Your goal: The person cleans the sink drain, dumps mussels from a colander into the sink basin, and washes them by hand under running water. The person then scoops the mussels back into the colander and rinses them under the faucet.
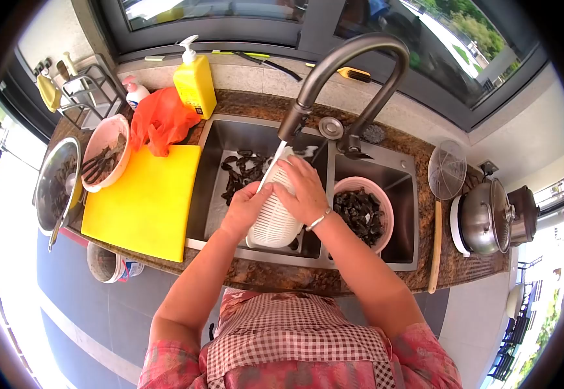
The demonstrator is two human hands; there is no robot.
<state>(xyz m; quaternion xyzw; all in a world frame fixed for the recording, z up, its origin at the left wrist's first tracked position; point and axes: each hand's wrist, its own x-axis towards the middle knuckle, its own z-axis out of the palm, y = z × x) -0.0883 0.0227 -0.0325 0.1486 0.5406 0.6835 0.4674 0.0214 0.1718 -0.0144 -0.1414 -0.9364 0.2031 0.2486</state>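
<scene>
A white slotted plastic basket is tilted over the left sink basin, its ribbed outside towards me. My left hand grips its left side, thumb along the edge. With fingers laid over the ribs, my right hand holds the upper right side. Water runs from the faucet onto the basket by my fingers. Dark mussel-like shells lie in the left basin, partly hidden behind the basket. More dark shells fill a pink basket in the right basin.
A yellow board lies left of the sink, near a pink bowl, a metal bowl, a red plastic bag and a yellow pump bottle. On the right are a wire skimmer and a metal pot.
</scene>
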